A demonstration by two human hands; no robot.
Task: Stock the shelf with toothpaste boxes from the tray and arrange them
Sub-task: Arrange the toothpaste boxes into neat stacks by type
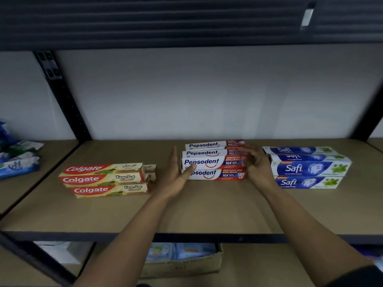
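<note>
Both forearms reach in over the near edge of the shelf and converge on the Pepsodent boxes, which lie stacked lengthwise in the middle of the shelf, between the Colgate boxes on the left and the Safi boxes on the right. The left hand stands on edge at the left end of the stack, its fingers straight and together, pointing far, its thumb stretched across the front of the boxes. The right hand is at the right end of the stack, back of the hand up and wrist bent left; its fingers are bent and slightly apart but blurred, so I cannot tell whether they clasp a box or only press on it. Blue and white packets lie on the neighbouring shelf at far left, and a cardboard box sits on the shelf below
</note>
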